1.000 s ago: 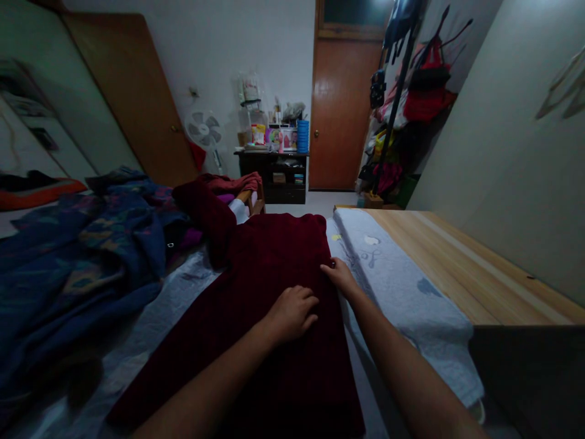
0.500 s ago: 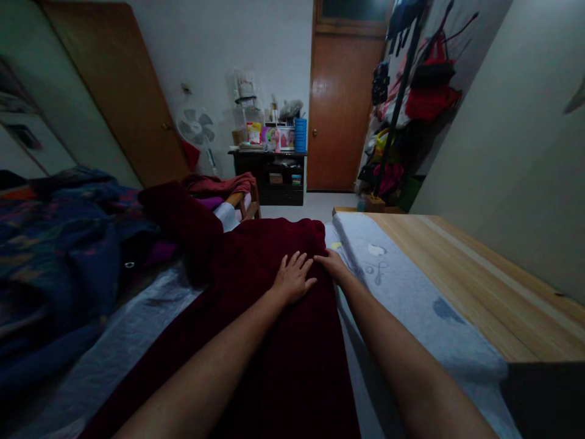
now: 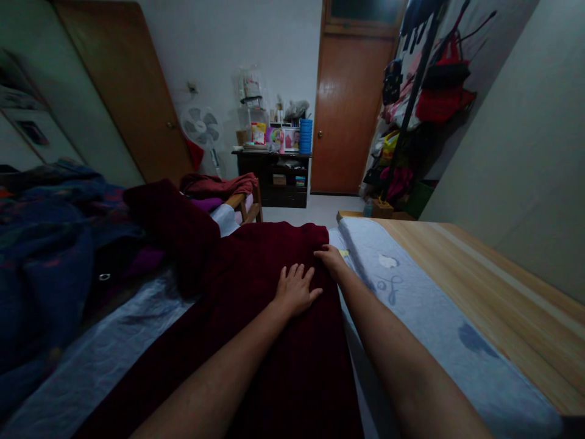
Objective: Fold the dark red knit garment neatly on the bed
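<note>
A large maroon cloth (image 3: 269, 256) lies spread over the bed in front of me. I cannot make out whether it is a garment or a blanket. A thick flap of it is bunched at its upper left. Flat on its right half rests my left hand (image 3: 297, 289), open, with the fingers spread. My right hand (image 3: 331, 261) is at the cloth's right edge, near the far corner. Its slightly bent fingertips touch the fabric and no grip shows.
Blue patterned clothes (image 3: 59, 238) are heaped at the left on a pale quilted sheet (image 3: 109, 341). On the right lie a grey-blue printed bed cover (image 3: 411, 305) and a wooden board (image 3: 484, 262). Beyond stand a fan (image 3: 201, 125), a black cabinet (image 3: 269, 198) and a door (image 3: 347, 110).
My left hand has slid slightly right and nearer to me over the cloth. The right hand's fingers have bent and shifted at the edge. The view has turned slightly left.
</note>
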`<action>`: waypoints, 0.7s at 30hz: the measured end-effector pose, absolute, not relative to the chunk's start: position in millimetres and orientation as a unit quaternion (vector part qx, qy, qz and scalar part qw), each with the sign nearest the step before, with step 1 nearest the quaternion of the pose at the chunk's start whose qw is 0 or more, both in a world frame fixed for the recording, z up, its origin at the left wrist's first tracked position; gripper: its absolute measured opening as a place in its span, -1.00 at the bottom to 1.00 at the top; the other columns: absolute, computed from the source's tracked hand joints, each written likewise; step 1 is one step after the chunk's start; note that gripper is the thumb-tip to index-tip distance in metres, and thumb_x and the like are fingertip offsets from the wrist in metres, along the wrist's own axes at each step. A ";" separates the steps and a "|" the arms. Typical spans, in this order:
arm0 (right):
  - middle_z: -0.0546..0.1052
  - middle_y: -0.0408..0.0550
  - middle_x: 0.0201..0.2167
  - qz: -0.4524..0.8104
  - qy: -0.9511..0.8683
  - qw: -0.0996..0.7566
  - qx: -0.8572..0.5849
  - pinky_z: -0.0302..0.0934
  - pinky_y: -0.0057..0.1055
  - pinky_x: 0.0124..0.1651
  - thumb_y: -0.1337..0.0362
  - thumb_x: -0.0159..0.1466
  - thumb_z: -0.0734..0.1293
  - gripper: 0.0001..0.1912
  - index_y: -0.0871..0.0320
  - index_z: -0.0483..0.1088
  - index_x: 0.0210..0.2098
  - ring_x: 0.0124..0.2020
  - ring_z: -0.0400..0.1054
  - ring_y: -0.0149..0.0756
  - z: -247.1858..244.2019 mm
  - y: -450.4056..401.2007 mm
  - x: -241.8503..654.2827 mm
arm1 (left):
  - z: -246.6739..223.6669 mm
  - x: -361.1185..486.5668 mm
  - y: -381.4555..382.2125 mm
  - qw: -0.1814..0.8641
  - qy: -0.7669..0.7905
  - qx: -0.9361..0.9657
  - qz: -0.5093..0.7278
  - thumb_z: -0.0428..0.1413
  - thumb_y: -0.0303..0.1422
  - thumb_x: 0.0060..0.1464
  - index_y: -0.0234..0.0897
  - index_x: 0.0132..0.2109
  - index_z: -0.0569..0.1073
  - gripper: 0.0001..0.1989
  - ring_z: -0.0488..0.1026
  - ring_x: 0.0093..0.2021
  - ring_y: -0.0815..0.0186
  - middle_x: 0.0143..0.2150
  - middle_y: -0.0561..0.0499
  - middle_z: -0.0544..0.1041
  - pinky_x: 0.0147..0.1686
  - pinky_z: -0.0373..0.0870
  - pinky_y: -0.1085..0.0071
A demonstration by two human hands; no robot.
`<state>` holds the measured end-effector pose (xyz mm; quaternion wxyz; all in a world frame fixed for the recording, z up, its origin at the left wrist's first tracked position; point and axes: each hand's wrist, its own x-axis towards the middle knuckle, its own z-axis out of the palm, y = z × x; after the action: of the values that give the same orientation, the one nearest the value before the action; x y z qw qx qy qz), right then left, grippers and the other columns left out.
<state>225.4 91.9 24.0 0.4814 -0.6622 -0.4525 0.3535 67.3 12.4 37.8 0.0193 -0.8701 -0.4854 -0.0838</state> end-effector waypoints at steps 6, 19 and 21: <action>0.49 -0.16 -0.46 0.382 -0.433 0.477 -0.663 0.18 -0.46 -0.40 0.32 -0.06 0.31 -0.62 0.18 0.40 -0.20 -0.47 0.32 -0.35 22.8 102.7 228.5 | 56.1 85.6 29.0 0.048 -0.537 -0.837 -0.090 -0.10 -0.06 0.20 -0.28 0.00 0.42 -0.55 0.35 -0.02 0.03 -0.03 -0.19 0.45 -0.03 0.22 0.10; 0.51 -0.14 -0.39 0.292 -0.504 0.487 -0.651 0.20 -0.42 -0.21 0.32 -0.02 0.32 -0.85 0.14 0.39 -0.40 -0.30 0.36 -0.31 13.0 149.5 240.1 | 17.5 78.2 37.3 0.027 -0.495 -0.855 -0.152 -0.21 0.18 0.11 -0.03 0.31 0.14 -0.29 -0.13 0.35 -0.10 0.34 -0.06 0.13 0.26 -0.27 -0.07; 0.49 -0.16 -0.44 0.283 -0.505 0.484 -0.656 0.20 -0.41 -0.22 0.34 -0.03 0.28 -0.90 0.13 0.37 -0.45 -0.32 0.35 -0.31 7.7 153.2 241.9 | 18.1 77.9 37.2 0.021 -0.499 -0.854 -0.145 -0.21 0.21 0.08 -0.01 0.31 0.13 -0.26 -0.13 0.35 -0.13 0.35 -0.08 0.12 0.25 -0.29 -0.08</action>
<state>241.9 153.2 7.7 0.4839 -0.6560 -0.5053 0.2832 77.9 37.2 18.1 0.0212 -0.8542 -0.4989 -0.1452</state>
